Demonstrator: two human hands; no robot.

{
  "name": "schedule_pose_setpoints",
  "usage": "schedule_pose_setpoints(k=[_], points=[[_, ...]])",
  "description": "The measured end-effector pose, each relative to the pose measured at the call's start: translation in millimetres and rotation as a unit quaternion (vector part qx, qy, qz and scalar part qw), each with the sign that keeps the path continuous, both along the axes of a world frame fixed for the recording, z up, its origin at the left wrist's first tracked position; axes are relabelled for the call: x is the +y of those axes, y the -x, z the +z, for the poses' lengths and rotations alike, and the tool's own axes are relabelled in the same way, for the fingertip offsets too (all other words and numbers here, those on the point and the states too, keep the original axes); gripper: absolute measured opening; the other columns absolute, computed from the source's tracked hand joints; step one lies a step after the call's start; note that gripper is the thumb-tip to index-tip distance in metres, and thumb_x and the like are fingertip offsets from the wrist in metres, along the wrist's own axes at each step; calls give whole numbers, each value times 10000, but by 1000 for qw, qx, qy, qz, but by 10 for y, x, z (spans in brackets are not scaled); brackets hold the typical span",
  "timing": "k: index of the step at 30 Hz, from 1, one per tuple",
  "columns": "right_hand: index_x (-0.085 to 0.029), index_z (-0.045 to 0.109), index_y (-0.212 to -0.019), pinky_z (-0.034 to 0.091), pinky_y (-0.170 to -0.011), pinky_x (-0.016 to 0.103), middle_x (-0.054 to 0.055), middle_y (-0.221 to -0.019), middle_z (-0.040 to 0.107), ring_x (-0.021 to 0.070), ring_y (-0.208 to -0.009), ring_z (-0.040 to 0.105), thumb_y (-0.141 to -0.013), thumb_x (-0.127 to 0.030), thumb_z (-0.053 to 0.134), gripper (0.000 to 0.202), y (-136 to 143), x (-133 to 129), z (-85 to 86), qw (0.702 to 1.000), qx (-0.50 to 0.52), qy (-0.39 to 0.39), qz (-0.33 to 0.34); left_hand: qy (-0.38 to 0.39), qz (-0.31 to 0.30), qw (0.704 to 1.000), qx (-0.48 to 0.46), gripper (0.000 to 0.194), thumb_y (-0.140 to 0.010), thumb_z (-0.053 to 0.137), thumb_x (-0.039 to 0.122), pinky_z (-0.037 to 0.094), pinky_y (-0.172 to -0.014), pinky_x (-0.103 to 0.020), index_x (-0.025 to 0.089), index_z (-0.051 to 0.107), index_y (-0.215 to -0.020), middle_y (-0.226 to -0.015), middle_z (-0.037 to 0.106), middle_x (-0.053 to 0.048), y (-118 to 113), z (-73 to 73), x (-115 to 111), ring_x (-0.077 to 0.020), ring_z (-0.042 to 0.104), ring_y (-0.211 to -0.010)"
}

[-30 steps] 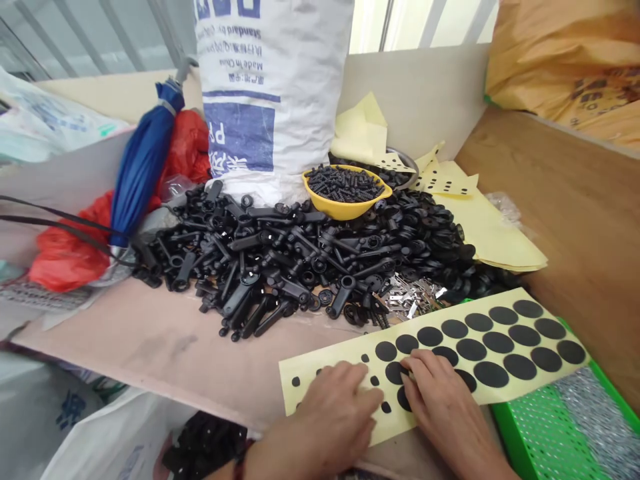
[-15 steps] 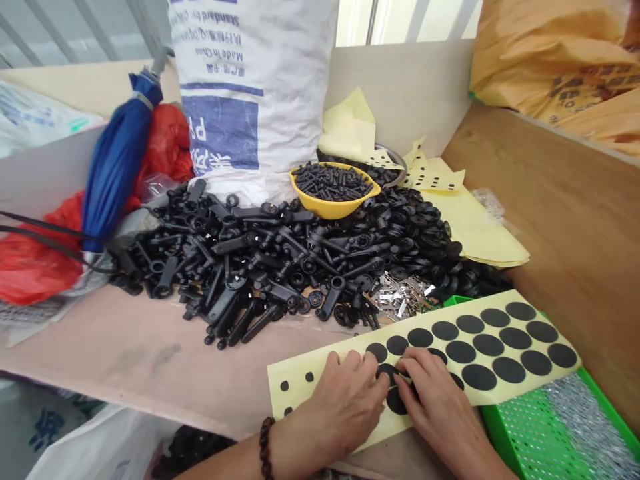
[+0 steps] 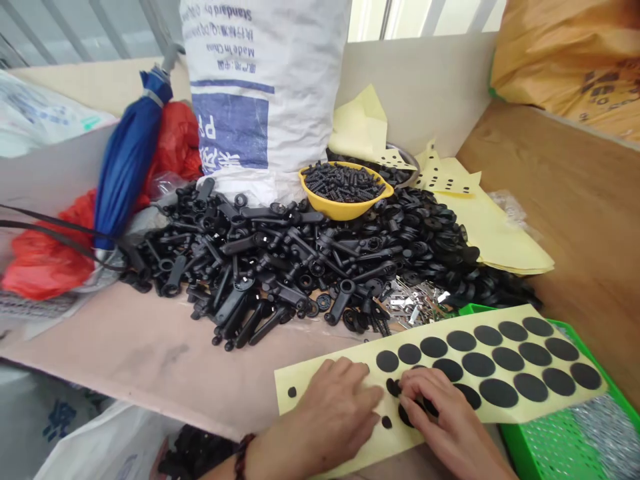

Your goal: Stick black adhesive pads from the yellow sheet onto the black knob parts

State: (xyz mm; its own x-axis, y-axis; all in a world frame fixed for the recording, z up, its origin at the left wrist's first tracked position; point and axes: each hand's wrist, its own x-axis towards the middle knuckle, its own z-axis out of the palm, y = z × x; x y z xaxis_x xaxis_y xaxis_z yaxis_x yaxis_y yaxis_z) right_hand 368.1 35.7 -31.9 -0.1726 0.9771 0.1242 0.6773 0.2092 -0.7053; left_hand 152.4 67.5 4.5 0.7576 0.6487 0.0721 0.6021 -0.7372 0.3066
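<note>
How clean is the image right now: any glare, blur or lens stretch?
Head view: the window at top is washed out; head view: the metal clips throw bright glints; head view: the orange bag in the upper right corner looks soft; head view: the black discs on the yellow sheet appear as ovals, with little surface detail.

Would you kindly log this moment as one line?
left hand: on yellow sheet | right hand: at sheet's black discs | sheet: right end over green basket | beyond: heaped black parts

Left hand (image 3: pixel 335 417) palm down; right hand (image 3: pixel 445 417) fingers curled.
</note>
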Motion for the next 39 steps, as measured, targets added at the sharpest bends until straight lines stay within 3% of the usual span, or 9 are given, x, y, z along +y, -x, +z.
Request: schedule_pose_setpoints(k=[5,8,12,16,24,31,34,36,39], points=[[-248,608,-675,537,-789,339,76,-925,731,264,-931,664,-877,-302,530,223,-164,13,-77,991,74,106,22,-165,239,957,-13,239,-939,374,140,476,-799,-376,147,590,-1042,-1059,597,-116,676,61,161,-243,529,-943],[-238,622,-655,536,-800,325,89,-925,732,276,-943,662,-845,-367,577,234,-160,36,-49,977,141,157,-11,-220,309,924,50,287,-922,392,141,473,-787,-404,120,580,-1139,-1062,603,-142,908,14,257,-279,526,-960],[-233,596,-624,518,-768,305,65,-843,701,254,-857,647,-798,-393,621,238,-40,57,88,957,227,150,-101,-193,318,918,139,298,-877,446,89,440,-738,-401,106,604,-1129,-936,623,-131,910,-7,349,-308,516,-937],[-234,599,-610,510,-758,282,58,-835,689,251,-871,636,-776,-409,651,247,5,57,165,946,258,150,-125,-177,312,919,167,187,-869,470,77,392,-709,-399,138,646,-874,-832,616,-112,807,55,367,-303,518,-885],[-239,635,-625,516,-814,262,82,-950,715,287,-1008,632,-790,-498,640,308,-12,29,124,934,266,228,-69,-118,206,971,-23,173,-900,446,113,378,-762,-372,171,607,-880,-774,637,-50,607,44,203,-227,550,-826],[-229,627,-612,513,-734,278,85,-1053,682,287,-983,620,-765,-465,686,288,89,19,188,896,348,263,-87,7,188,972,-140,142,-830,460,108,406,-735,-322,187,571,-868,-819,616,-47,395,183,242,-201,548,-805],[-226,638,-607,500,-767,297,87,-1089,665,297,-1030,595,-752,-450,710,276,79,17,200,879,386,264,-93,109,188,953,-210,119,-784,466,101,394,-700,-282,195,531,-813,-773,588,-17,280,266,289,-170,528,-763],[-225,643,-600,487,-818,305,85,-1107,656,300,-1079,571,-744,-435,727,269,52,24,208,866,411,269,-92,237,202,910,-273,92,-755,487,114,374,-628,-240,198,501,-791,-688,545,25,193,287,311,-129,491,-663],[-220,631,-591,483,-825,304,79,-1145,640,291,-1082,564,-737,-421,742,272,15,50,231,841,452,281,-100,440,212,804,-338,177,-731,540,170,302,-493,-191,197,503,-902,-592,485,76,61,230,308,-80,410,-510]])
